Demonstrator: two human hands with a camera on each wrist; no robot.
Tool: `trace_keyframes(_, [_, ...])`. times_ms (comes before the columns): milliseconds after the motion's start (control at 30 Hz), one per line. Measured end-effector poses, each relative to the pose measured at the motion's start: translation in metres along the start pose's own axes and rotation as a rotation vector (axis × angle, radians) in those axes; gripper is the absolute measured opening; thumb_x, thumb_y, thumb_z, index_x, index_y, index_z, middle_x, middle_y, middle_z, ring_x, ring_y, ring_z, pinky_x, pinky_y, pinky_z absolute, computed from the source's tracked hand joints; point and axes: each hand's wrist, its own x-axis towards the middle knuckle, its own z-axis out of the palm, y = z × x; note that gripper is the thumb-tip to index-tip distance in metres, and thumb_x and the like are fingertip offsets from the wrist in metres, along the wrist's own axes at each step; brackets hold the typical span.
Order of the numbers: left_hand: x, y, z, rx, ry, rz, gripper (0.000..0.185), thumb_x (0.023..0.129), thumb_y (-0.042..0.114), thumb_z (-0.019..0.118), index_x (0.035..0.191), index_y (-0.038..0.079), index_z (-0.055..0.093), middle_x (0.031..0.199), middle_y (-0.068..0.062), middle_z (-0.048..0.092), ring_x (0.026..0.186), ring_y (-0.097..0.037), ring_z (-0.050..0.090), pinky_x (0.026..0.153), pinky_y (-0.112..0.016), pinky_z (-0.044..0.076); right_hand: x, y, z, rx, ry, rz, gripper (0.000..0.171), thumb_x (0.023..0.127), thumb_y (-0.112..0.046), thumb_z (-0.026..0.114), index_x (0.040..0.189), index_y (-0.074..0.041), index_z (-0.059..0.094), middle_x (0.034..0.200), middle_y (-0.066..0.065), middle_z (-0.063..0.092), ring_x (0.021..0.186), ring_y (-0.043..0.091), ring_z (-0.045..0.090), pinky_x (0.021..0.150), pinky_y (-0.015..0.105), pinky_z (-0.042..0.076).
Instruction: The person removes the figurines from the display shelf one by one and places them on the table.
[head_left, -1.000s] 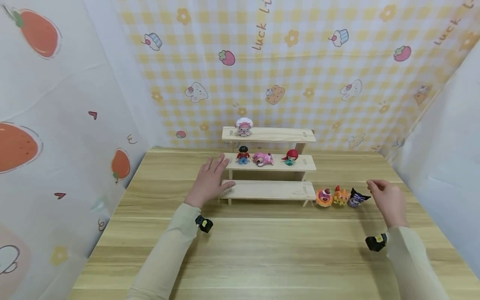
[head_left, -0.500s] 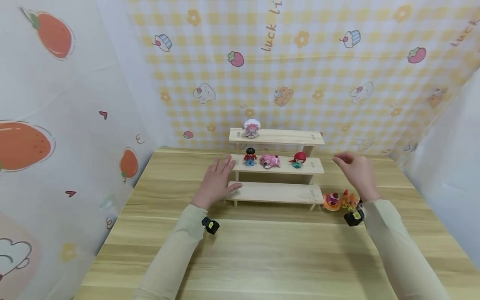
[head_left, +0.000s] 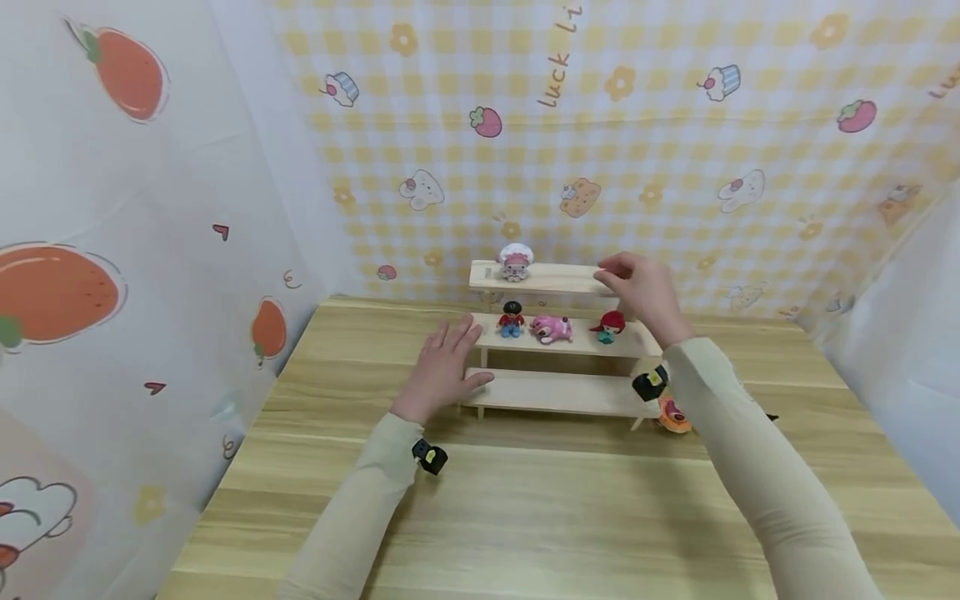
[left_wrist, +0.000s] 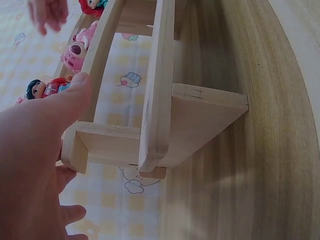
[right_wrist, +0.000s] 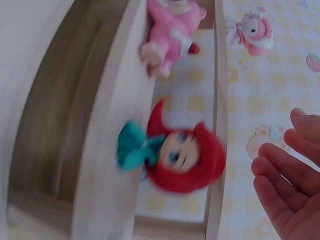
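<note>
A three-tier wooden shelf (head_left: 555, 392) stands at the back of the table. My left hand (head_left: 444, 365) lies flat and spread against its left end, the thumb (left_wrist: 75, 95) touching the end post. My right hand (head_left: 637, 287) hovers at the right end of the top tier with relaxed fingers (right_wrist: 287, 190), holding nothing. A white-hatted pink figure (head_left: 515, 261) sits on the top tier. On the middle tier stand a black-haired figure in red (head_left: 512, 320), a lying pink bear (head_left: 551, 328) and a red-haired mermaid figure (head_left: 609, 327), which shows just below my right palm (right_wrist: 180, 152).
An orange figure (head_left: 672, 414) sits on the table (head_left: 525, 517) right of the shelf, mostly hidden behind my right sleeve. Patterned cloth walls close in the left, back and right sides. Bare wood spreads in front of the shelf.
My right hand has risen from beside the figures on the table and moved left to the shelf's top tier, still holding nothing. My left hand has stayed on the shelf's left end.
</note>
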Motion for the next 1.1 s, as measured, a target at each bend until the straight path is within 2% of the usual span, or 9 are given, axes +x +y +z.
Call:
trace_keyframes(167, [0.000,0.002,0.001,0.020,-0.004,0.008,0.081,0.089,0.055,0.057,0.153,0.017,0.024,0.161,-0.005,0.012,0.145,-0.042,0.010,0.114,-0.061,0.016,0.017,-0.019,0.014,0.012,-0.031,-0.057,0.030,0.092,-0.023,0.064,0.116,-0.006,0.067,0.108,0.015,0.070,0.094,0.028,0.065,0.080,0.043,0.053])
trace_keyframes(433, [-0.001,0.003,0.000,0.014,0.022,0.000,0.080,0.088,0.054,0.059,0.152,0.017,0.027,0.161,-0.004,0.013,0.145,-0.041,0.011,0.115,-0.060,0.016,0.044,-0.050,0.035,0.019,-0.102,-0.107,0.039,0.091,-0.024,0.066,0.126,-0.008,0.062,0.116,0.013,0.068,0.103,0.027,0.064,0.089,0.042,0.051])
trace_keyframes(667, [-0.002,0.005,-0.002,0.017,0.022,0.004,0.080,0.088,0.055,0.059,0.151,0.016,0.028,0.161,-0.006,0.015,0.145,-0.042,0.012,0.114,-0.060,0.018,0.052,-0.062,0.047,0.017,-0.177,-0.128,0.047,0.089,-0.023,0.068,0.132,-0.008,0.057,0.123,0.014,0.065,0.106,0.026,0.064,0.093,0.039,0.051])
trace_keyframes(900, [0.001,0.006,0.000,0.010,0.005,-0.010,0.081,0.089,0.056,0.057,0.152,0.018,0.025,0.161,-0.004,0.012,0.146,-0.040,0.011,0.115,-0.059,0.016,0.054,-0.064,0.053,0.028,-0.172,-0.114,0.036,0.089,-0.016,0.068,0.124,-0.005,0.063,0.117,0.016,0.067,0.103,0.028,0.064,0.092,0.039,0.051])
trace_keyframes(1100, [-0.001,0.002,0.001,-0.001,0.002,-0.035,0.081,0.088,0.056,0.058,0.152,0.019,0.025,0.162,-0.002,0.011,0.146,-0.039,0.011,0.116,-0.058,0.015,0.056,-0.065,0.061,0.032,-0.148,-0.105,0.029,0.089,-0.015,0.067,0.117,-0.006,0.067,0.114,0.014,0.069,0.101,0.026,0.064,0.091,0.037,0.051])
